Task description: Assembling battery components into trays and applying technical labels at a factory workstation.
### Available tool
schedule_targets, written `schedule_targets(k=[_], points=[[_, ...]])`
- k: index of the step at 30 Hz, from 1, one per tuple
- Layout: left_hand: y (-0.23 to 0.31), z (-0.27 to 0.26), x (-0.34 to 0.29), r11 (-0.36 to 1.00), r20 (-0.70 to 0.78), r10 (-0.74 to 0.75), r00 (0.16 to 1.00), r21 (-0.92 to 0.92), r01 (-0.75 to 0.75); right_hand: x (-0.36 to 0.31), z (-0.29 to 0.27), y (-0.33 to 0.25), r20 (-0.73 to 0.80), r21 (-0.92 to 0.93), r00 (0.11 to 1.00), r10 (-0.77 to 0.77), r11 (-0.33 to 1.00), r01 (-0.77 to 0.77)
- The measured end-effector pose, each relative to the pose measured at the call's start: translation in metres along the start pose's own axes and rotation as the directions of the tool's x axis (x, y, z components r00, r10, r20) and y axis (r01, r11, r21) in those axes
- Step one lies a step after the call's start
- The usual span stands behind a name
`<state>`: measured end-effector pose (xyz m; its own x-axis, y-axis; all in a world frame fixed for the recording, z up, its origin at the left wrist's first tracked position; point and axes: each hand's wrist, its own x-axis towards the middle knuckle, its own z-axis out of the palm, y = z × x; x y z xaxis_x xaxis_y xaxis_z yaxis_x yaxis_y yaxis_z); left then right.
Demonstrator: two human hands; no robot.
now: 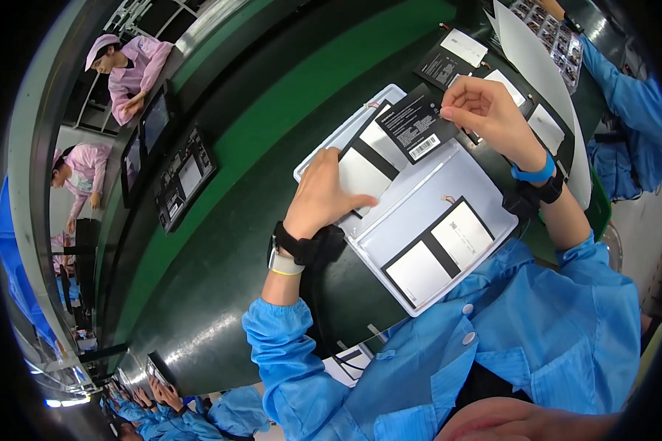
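Note:
My right hand [485, 110] pinches the corner of a flat battery pack with a black printed label [418, 121], held tilted above the far half of a white plastic tray [375, 239]. At the tray's left side, my left hand [320, 195] has its thumb stretched away from its fingers, over a white battery pack with a black stripe [364, 173]. Part of that pack is hidden beneath the hand and the black-labelled pack. In the tray's near half lies another white battery pack [460, 235] with black edges and a small wire lead.
More battery packs [463, 45] lie at the far right, beside a curved white sheet [541, 62] and a tray of small parts [555, 37]. On the green-striped line at left sits an opened device [186, 180]. Co-workers in pink [129, 66] and blue [625, 110] are nearby.

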<state>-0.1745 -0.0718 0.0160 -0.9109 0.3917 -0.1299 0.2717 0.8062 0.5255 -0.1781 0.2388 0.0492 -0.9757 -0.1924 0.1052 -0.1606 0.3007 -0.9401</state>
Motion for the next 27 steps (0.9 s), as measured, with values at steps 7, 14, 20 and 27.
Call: schedule_targets(k=[7, 14, 20, 27], points=[[0.007, 0.008, -0.011, 0.979, -0.202, 0.199, 0.959, 0.077, -0.187, 0.006, 0.007, -0.007, 0.026, 0.027, 0.998, 0.055, 0.998, -0.055], [0.008, 0.005, -0.056, 0.957, -0.254, 0.288, 0.923, 0.108, -0.269, 0.011, 0.012, -0.001, 0.036, 0.017, 0.995, 0.090, 0.996, -0.091], [0.008, 0.021, -0.083, 0.903, -0.244, 0.342, 0.907, 0.353, -0.246, 0.020, 0.053, -0.002, 0.197, 0.172, 0.973, 0.122, 0.973, -0.157], [-0.002, 0.021, -0.082, 0.928, -0.244, 0.299, 0.923, 0.298, -0.221, 0.026, 0.090, 0.012, 0.226, 0.170, 0.945, 0.235, 0.946, -0.276]])
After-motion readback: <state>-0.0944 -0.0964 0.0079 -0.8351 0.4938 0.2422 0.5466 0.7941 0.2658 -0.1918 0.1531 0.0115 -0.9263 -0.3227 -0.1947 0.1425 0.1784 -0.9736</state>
